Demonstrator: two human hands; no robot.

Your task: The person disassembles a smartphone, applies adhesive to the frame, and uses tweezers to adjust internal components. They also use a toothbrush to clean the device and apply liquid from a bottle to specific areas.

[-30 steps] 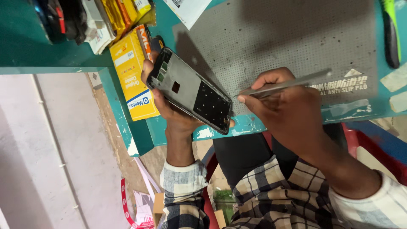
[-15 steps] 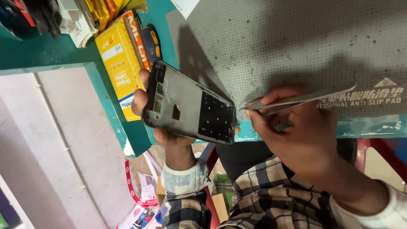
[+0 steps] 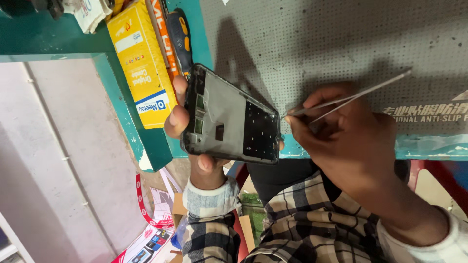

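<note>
My left hand [image 3: 187, 126] grips an opened phone frame [image 3: 231, 119], its bare inner side facing me, with a grey metal plate and a dark perforated section. My right hand [image 3: 348, 136] pinches a pair of metal tweezers [image 3: 351, 96], whose tips rest at the phone frame's right edge. Both hands hover over the front edge of a grey anti-slip mat [image 3: 331, 44] on a teal workbench [image 3: 146, 131]. Checked shirt sleeves cover both forearms.
A yellow box [image 3: 139, 63] lies at the bench's left edge, with an orange packet and a dark-handled screwdriver [image 3: 181, 39] beside it. Papers and printed packaging [image 3: 151, 234] lie on the floor below. A pale wall or panel fills the left side.
The view has moved closer. The phone frame has tilted to lie more level, and the tweezers' tips have come up against its right edge.
</note>
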